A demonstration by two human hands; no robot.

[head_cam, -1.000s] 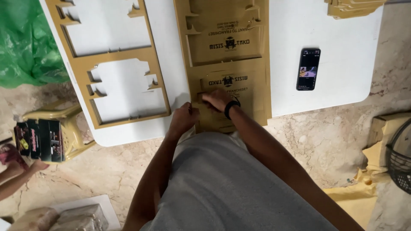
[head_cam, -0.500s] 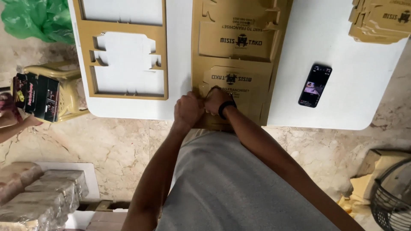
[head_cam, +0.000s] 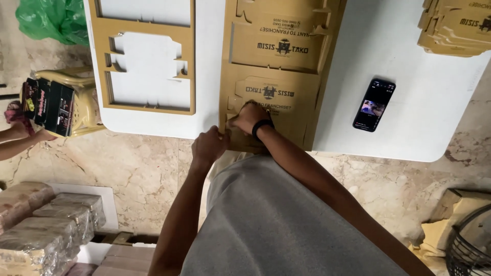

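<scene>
On the near edge of the white table [head_cam: 358,66] lies our brown die-cut cardboard sheet [head_cam: 279,76], and we work at its lower left corner. Our right hand [head_cam: 249,116] presses down there with fingers curled on the card, while our left hand [head_cam: 208,146] pinches the sheet's edge in a closed fist. Beside it rest an emptied cardboard frame [head_cam: 146,56] and a black phone [head_cam: 374,105].

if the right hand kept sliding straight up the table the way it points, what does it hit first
Probably nothing separate: the right hand already lies on the die-cut cardboard sheet and would likely keep running along it; depth is unclear.
</scene>
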